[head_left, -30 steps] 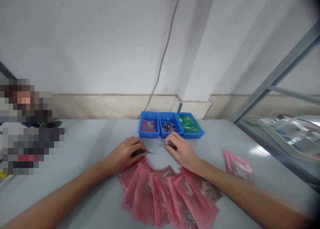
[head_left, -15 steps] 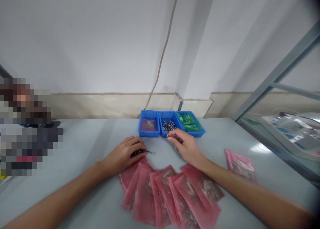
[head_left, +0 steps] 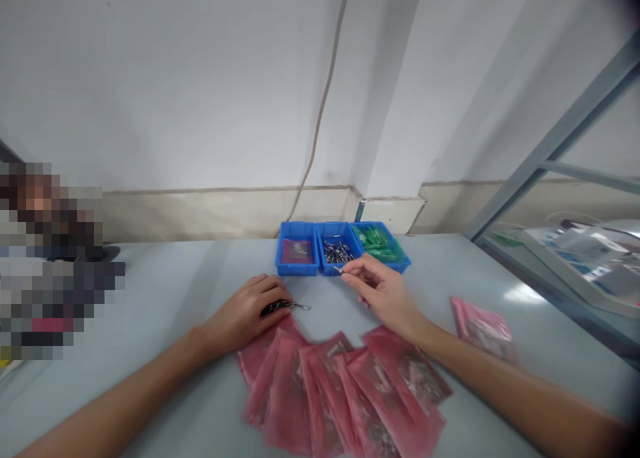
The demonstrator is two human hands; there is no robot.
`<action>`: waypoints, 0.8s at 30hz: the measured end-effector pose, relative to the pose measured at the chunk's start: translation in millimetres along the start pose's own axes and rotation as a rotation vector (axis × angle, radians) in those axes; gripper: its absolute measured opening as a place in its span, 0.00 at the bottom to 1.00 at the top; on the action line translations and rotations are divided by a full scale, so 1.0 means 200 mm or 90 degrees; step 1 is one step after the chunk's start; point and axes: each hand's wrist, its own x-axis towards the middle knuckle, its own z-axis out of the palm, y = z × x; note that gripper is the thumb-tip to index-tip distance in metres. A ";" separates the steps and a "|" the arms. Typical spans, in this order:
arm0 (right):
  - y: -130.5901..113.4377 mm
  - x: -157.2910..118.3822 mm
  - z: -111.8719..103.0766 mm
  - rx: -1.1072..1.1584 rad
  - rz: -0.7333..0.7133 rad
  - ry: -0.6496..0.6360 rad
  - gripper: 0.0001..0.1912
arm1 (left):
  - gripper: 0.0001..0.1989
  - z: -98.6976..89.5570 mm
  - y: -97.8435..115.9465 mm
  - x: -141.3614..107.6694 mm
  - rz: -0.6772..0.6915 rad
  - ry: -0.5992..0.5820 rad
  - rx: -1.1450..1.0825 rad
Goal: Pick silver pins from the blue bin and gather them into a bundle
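Note:
My left hand (head_left: pixel 253 311) rests on the table, its fingers curled over a bunch of slim black-and-silver metal pins (head_left: pixel 276 306); one pin sticks out to the right. My right hand (head_left: pixel 377 285) pinches one small silver pin (head_left: pixel 338 269) between thumb and forefinger, just in front of the middle blue bin (head_left: pixel 328 269). That bin holds a heap of similar pins (head_left: pixel 339 251). Below both hands, several pink plastic bags (head_left: pixel 287 398) lie fanned out and overlapping, with small parts showing through them. The exact kind of pin is too small to make out.
To the left stands a blue bin (head_left: pixel 297 269) with a pink bag inside; to the right, another blue bin (head_left: pixel 400 269) holds green packets. More pink bags (head_left: pixel 483 328) lie at the right. A metal frame (head_left: pixel 555 138) borders the table there. A blurred-out person sits far left.
My right hand has drawn slightly back and right from the middle bin, and the pin in its pinch now shows plainly. My left hand stays on its bunch.

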 end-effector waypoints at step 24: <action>-0.03 -0.01 0.02 0.275 0.222 -0.084 0.21 | 0.09 0.01 -0.01 0.00 -0.003 -0.001 -0.007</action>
